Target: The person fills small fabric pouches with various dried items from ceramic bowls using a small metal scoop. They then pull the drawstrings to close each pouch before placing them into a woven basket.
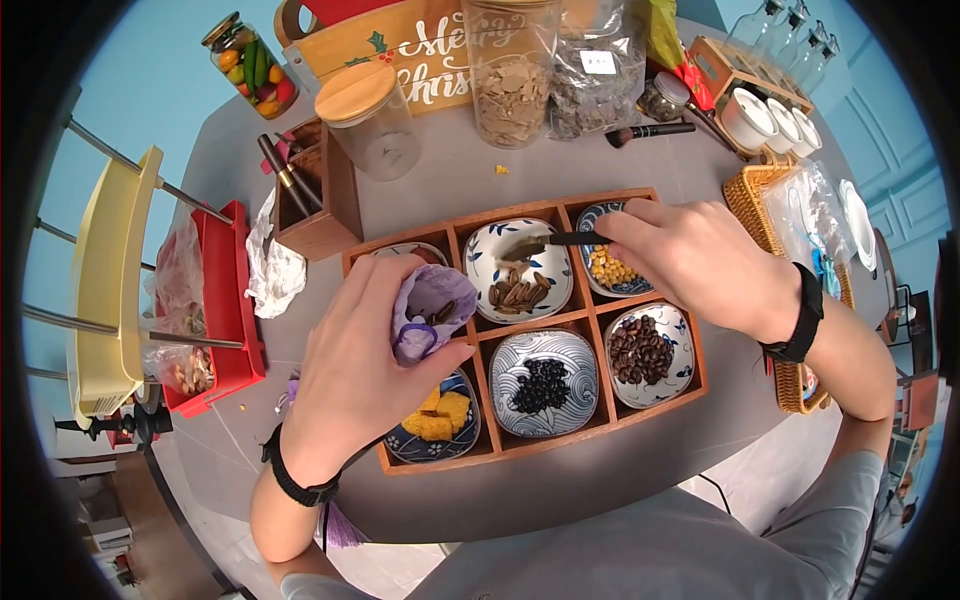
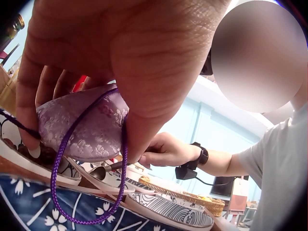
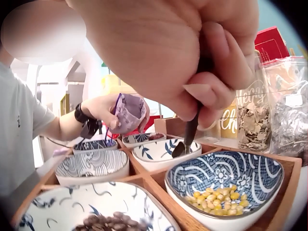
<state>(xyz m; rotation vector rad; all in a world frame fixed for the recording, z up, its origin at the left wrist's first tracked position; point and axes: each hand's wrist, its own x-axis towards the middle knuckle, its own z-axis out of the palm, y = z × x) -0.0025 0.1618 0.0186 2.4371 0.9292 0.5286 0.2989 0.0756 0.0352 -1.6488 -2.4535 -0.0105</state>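
My left hand holds a small purple brocade pouch, its mouth open and some dark brown seeds inside. A purple drawstring loops down from it in the left wrist view. My right hand grips a small spoon by its dark handle. The spoon's head hangs over a leaf-patterned white bowl with long brown seeds. Both hands are above a wooden compartment tray of patterned bowls. My left hand partly covers the upper left bowl.
Other bowls contain corn kernels, coffee beans, small black grains and yellow chunks. Behind stand a lidded glass jar, a jar of flakes and a wooden box. A wicker basket is right, a red bin left.
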